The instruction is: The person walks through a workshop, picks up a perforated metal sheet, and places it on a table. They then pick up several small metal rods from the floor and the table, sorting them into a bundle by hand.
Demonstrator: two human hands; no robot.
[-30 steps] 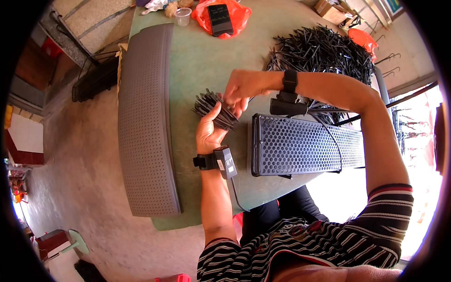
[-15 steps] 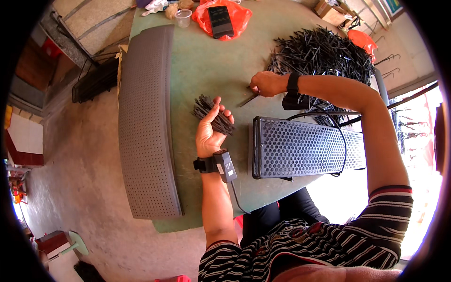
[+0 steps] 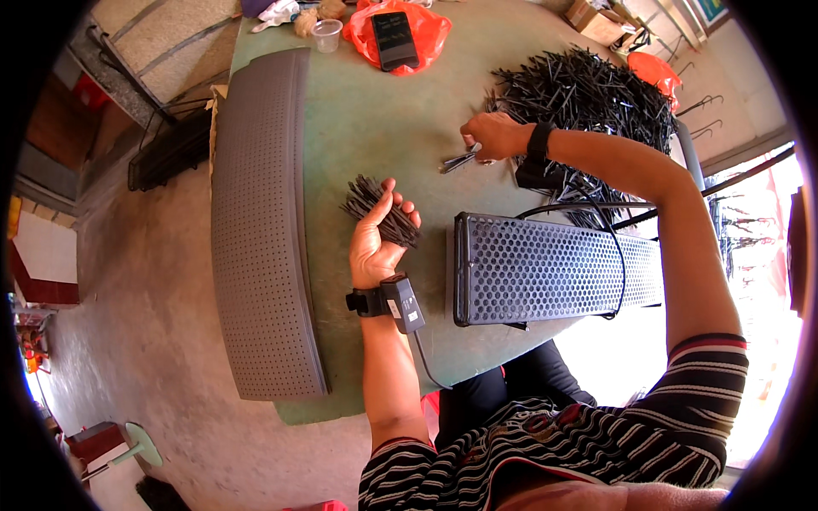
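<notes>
My left hand (image 3: 371,251) is wrapped round a bundle of thin black strips (image 3: 368,203), palm up above the green table (image 3: 375,102). To its right and farther off, my right hand (image 3: 496,136) pinches a few dark strips (image 3: 457,162) whose ends point to the left. Beside that hand lies a big loose pile of black strips (image 3: 588,94). What exactly the strips are I cannot make out. Both wrists wear black straps with small boxes.
A long grey perforated panel (image 3: 260,230) lies along the table's left side. A black box with a honeycomb-holed face (image 3: 537,268) stands near me on the right, with a cable across it. Farther back are a phone (image 3: 394,41) on a red plastic bag (image 3: 434,34) and a clear cup (image 3: 326,36).
My right hand has shifted slightly away from me, and the strips in it now show as several pale-edged pieces. My left hand still holds its bundle.
</notes>
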